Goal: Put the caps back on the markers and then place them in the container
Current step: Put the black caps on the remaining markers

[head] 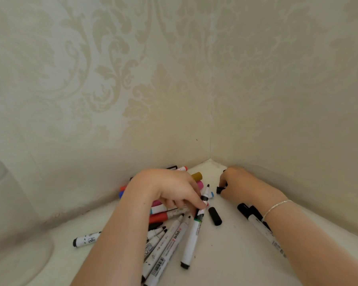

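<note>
Patterned-wallpaper corner, white bench (225,254). Left hand (165,186) pinches uncapped marker (204,198) above pile; right hand (236,182) clamps black cap (219,189). Container (6,203) far left. Risk: exposed tip inks fingers; loose cap (215,216) rolls away.

Two hands (170,188) are showing, one loose cap (215,216) is lying, one bracelet (276,207) is showing; markers (191,234) too piled to count.
</note>
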`<state>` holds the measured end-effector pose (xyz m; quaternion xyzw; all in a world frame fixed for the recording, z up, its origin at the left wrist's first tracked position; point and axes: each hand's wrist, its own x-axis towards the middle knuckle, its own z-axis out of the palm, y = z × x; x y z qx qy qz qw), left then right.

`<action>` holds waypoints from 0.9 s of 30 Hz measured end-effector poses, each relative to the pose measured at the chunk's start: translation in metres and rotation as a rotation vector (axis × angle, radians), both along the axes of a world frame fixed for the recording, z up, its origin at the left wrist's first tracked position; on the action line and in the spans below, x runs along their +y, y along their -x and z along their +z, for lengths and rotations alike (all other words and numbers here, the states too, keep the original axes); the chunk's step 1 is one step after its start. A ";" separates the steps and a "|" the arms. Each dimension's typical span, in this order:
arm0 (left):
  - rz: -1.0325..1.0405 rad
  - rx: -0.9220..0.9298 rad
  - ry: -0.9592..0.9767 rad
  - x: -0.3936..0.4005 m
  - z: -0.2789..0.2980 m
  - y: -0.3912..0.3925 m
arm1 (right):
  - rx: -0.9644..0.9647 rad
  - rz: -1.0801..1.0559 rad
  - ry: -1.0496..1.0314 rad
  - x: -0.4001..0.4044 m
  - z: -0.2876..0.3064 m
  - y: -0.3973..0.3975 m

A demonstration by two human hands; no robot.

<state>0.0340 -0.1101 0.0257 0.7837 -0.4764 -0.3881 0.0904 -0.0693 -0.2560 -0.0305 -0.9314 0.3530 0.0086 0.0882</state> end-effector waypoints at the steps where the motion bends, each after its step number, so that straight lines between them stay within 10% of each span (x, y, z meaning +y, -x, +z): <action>1: 0.011 0.077 0.034 0.003 0.002 -0.002 | -0.022 -0.011 0.001 0.000 0.001 -0.001; 13: 0.075 0.273 0.239 0.017 0.011 -0.011 | -0.723 0.110 -0.883 0.004 0.056 0.033; 27: 0.059 0.241 0.220 0.016 0.011 -0.010 | -0.660 0.220 -0.899 0.012 0.059 0.029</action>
